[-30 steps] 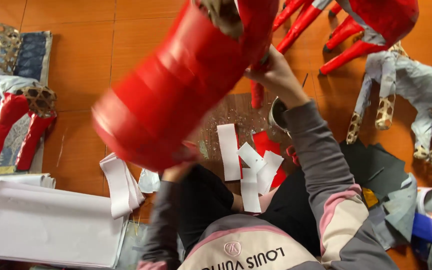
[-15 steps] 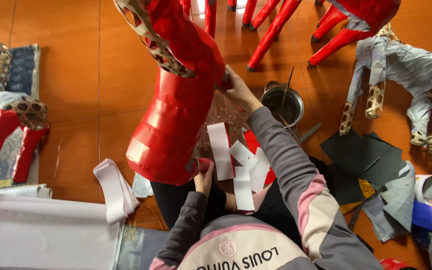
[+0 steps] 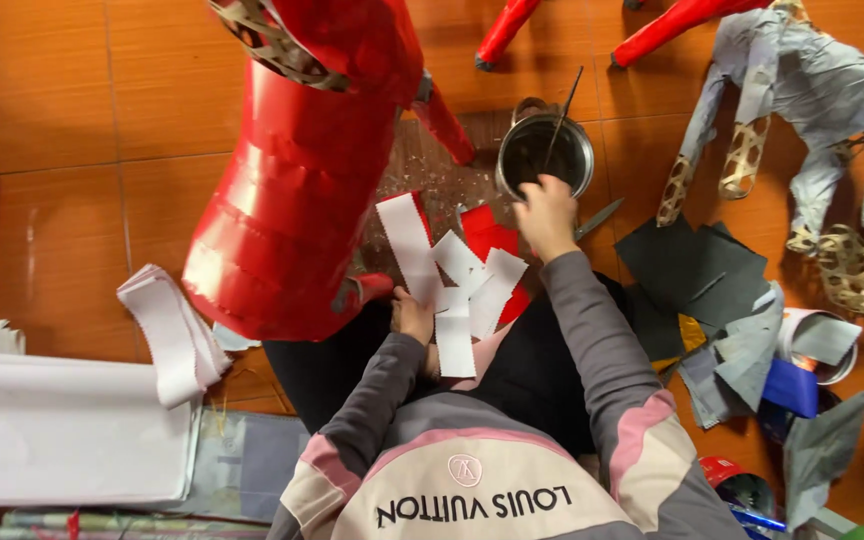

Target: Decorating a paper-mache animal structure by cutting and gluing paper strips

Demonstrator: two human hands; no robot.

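A big red paper-covered figure (image 3: 302,190) with a woven frame rim on top leans over the floor in front of me. My left hand (image 3: 410,314) lies at its lower edge, half under a fan of white paper strips (image 3: 452,290) on my lap; its grip is hidden. Under the strips is a red paper piece (image 3: 487,232). My right hand (image 3: 544,212) rests at the near rim of a round metal pot (image 3: 544,152). Its fingers are closed at the lower end of a thin stick (image 3: 564,112) that stands in the pot.
A bundle of folded white strips (image 3: 167,335) and large white sheets (image 3: 62,430) lie at my left. To the right are dark grey sheets (image 3: 697,265), a tape roll (image 3: 817,345), a grey paper figure (image 3: 812,90) and a woven frame (image 3: 862,270). Red legs of another figure (image 3: 507,30) show at top.
My right hand let go of the red figure's top and came down to the pot and stick. The figure swung left and more upright. My left hand stayed low at its base.
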